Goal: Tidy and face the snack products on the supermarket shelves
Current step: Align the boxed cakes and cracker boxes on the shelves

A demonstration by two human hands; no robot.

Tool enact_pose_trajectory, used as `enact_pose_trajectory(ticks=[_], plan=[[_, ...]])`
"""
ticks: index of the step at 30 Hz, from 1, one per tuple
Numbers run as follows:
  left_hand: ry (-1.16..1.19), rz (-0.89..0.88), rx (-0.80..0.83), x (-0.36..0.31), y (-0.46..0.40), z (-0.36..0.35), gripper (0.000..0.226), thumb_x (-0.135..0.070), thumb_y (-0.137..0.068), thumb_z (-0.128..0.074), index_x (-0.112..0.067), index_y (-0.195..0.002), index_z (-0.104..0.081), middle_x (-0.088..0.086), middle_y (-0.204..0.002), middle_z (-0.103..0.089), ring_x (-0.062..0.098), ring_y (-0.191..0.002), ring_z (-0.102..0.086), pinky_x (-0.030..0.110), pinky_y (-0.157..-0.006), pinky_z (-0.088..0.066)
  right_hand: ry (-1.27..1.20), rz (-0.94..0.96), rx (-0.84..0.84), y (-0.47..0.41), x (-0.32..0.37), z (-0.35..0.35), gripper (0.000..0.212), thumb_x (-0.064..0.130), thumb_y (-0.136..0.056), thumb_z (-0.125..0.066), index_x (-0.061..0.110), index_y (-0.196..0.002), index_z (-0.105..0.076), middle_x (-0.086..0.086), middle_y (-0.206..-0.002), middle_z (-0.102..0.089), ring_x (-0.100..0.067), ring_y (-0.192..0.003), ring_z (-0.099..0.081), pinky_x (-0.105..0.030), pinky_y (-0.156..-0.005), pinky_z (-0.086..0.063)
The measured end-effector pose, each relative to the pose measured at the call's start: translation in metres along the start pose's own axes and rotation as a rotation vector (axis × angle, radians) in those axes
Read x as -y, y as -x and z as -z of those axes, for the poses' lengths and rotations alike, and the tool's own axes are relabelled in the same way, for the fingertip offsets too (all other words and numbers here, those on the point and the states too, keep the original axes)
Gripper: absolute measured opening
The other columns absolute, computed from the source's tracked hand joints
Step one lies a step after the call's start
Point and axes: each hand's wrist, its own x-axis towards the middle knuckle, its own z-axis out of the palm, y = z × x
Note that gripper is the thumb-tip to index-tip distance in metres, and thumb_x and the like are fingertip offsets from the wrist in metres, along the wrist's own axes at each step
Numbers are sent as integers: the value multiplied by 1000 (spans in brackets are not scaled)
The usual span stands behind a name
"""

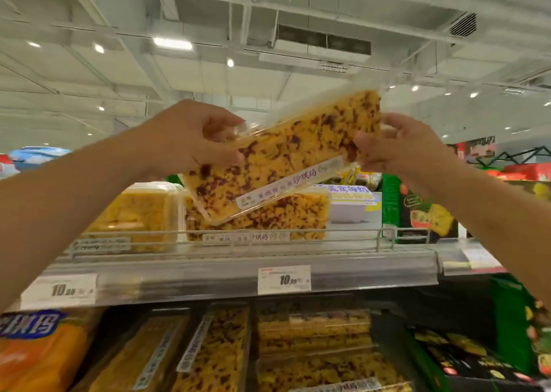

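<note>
A clear plastic box of yellow sachima cake with dark red fruit bits (286,156) is held tilted above the top shelf, its right end higher. My left hand (190,141) grips its left end and my right hand (399,147) grips its right end. Directly below it, a matching fruit-flecked box (286,215) sits on the top shelf (238,251) behind a wire rail. A box of plain yellow cake (140,215) stands to its left.
A white box (351,203) and green-black cartons (423,212) stand at the shelf's right. Price tags (284,280) hang on the shelf edge. The lower shelf holds several cake boxes (313,341), an orange bag (38,350) at left and dark cartons (465,359) at right.
</note>
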Motion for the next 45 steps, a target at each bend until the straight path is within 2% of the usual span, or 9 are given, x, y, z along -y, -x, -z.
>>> enact_pose_trajectory(ticks=[5, 11, 16, 19, 23, 29, 33, 37, 45], plan=[[-391, -71, 53, 3, -9, -5, 63, -34, -80, -75, -37, -138, -50, -27, -117, -52, 4, -108, -50, 27, -90, -34, 111, -20, 40, 8, -40, -3, 41, 33, -74, -80, 20, -108, -62, -3, -89, -74, -22, -83, -71, -43, -76, -60], [-424, -70, 111, 11, -15, -18, 68, -20, -84, -74, -34, -142, -42, -22, -112, -54, 7, -112, -50, 19, -86, -35, 251, -67, 153, 17, -67, -3, 14, 38, -82, -71, 32, -94, -67, 15, -85, -74, -6, -79, -69, -22, -64, -52], [-445, -24, 159, 22, -12, -23, 58, -18, -87, -70, -41, -133, -43, -9, -125, -55, 18, -119, -54, 44, -98, -46, 269, -90, 172, 16, -79, -13, 12, 33, -85, -71, 30, -96, -68, 9, -91, -75, -12, -86, -69, -29, -70, -54], [-508, -25, 205, 32, -10, -24, 51, -19, -89, -68, -40, -131, -46, -8, -123, -57, 18, -123, -51, 35, -99, -39, 299, -109, 196, 10, -78, -20, 21, 36, -82, -74, 28, -101, -67, 10, -91, -73, -9, -85, -68, -24, -63, -50], [-598, -11, 238, 44, -3, -28, 47, -22, -93, -63, -40, -134, -48, -8, -127, -57, 16, -118, -50, 30, -94, -38, 412, -151, 293, 9, -84, -27, 17, 37, -82, -74, 33, -96, -66, 10, -95, -72, -11, -93, -65, -33, -84, -52], [-728, -103, 175, 58, 0, -33, 60, -32, -95, -59, -39, -148, -32, -8, -152, -39, 18, -140, -33, 34, -111, -26, 489, -166, 347, 12, -83, -28, 22, 50, -85, -64, 34, -100, -66, 10, -94, -71, -10, -86, -66, -22, -65, -50], [-750, -177, 165, 59, 4, -38, 76, -49, -84, -67, -36, -149, -31, -7, -151, -39, 18, -138, -35, 38, -113, -27, 478, -147, 318, 13, -83, -28, 20, 50, -88, -61, 34, -101, -63, 13, -88, -72, -5, -76, -68, -18, -57, -48], [-808, -224, 137, 62, 9, -44, 74, -43, -85, -69, -32, -149, -33, -4, -150, -42, 18, -136, -39, 36, -111, -30, 502, -133, 308, 12, -82, -33, 9, 44, -90, -62, 35, -92, -63, 15, -78, -72, -1, -68, -67, -13, -49, -46], [-873, -215, 129, 61, 16, -46, 72, -42, -89, -63, -31, -151, -27, -6, -151, -39, 19, -136, -39, 37, -108, -33, 527, -93, 296, 20, -82, -42, 29, 42, -92, -58, 24, -115, -64, 4, -105, -72, -19, -101, -66, -45, -92, -52]])
